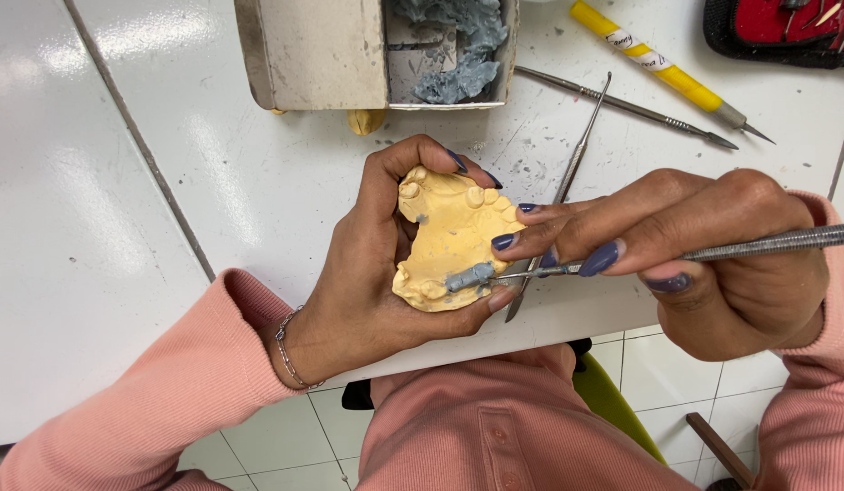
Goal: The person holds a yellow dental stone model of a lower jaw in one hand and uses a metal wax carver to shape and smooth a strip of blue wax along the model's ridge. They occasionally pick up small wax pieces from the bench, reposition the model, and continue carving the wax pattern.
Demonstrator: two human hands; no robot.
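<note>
A yellow model of teeth (449, 238) sat in the left hand (367, 273), just above the near edge of the white table (258, 182). The model was shaped like a horseshoe, with little bumpy teeth around its rim. On its lower side was a small lump of grey wax (469, 275). The left hand was curled around the model, with the thumb pressed on the bottom edge and the fingers hooked over the top. A thin chain bracelet (288, 350) hung on that wrist.

The right hand (704, 264) was pinched shut on a thin metal tool (768, 242). The tool's fine tip touched the grey wax lump. One finger of the right hand rested on the model's side. Both hands had dark blue nails, and both arms wore pink sleeves (122, 409).

A second thin metal tool (567, 182) lay flat on the table, partly under the right hand's fingers. A little farther away lay another metal pick (622, 106), and near it a yellow-handled tool (663, 68) with a sharp point. At the top of the table stood a small metal box (313, 55) with more grey wax scraps (458, 55) inside. A red and black case (777, 27) sat in the top right corner. Below the table edge were white floor tiles (658, 373) and a bit of a green seat (613, 400).
</note>
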